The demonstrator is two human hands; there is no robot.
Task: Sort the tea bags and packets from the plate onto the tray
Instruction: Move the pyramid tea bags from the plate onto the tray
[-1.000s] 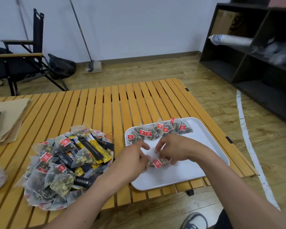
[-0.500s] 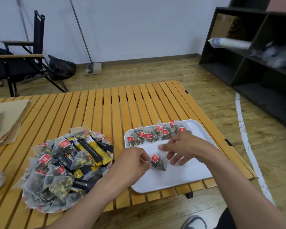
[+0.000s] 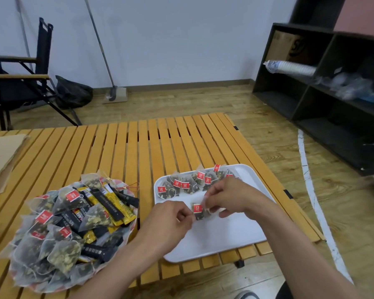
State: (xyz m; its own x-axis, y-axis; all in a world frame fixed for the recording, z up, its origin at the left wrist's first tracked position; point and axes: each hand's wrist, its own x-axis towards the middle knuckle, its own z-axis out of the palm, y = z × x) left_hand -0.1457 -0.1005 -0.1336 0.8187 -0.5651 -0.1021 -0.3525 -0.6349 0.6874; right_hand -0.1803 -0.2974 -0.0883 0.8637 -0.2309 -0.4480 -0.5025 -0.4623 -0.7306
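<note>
A white tray [image 3: 220, 240] lies on the slatted table at the front right. Along its far edge sits a row of pyramid tea bags [image 3: 194, 183] with red tags. One more tea bag [image 3: 200, 211] with a red tag is just above the tray's middle. My left hand [image 3: 168, 221] pinches its left corner and my right hand [image 3: 225, 195] pinches its top right corner. To the left, a plate [image 3: 129, 228] is piled with several tea bags [image 3: 58, 240] and black and yellow stick packets [image 3: 110, 203].
Brown paper [image 3: 2, 156] lies at the table's left edge. A folding chair [image 3: 20, 83], a black bag and a broom stand by the back wall. A dark shelf unit [image 3: 324, 93] is on the right. My shoe [image 3: 245, 295] shows below the table.
Both hands had covered the tea bag low on the tray. They have risen and spread a little, so the bag now shows between them, held at its corners.
</note>
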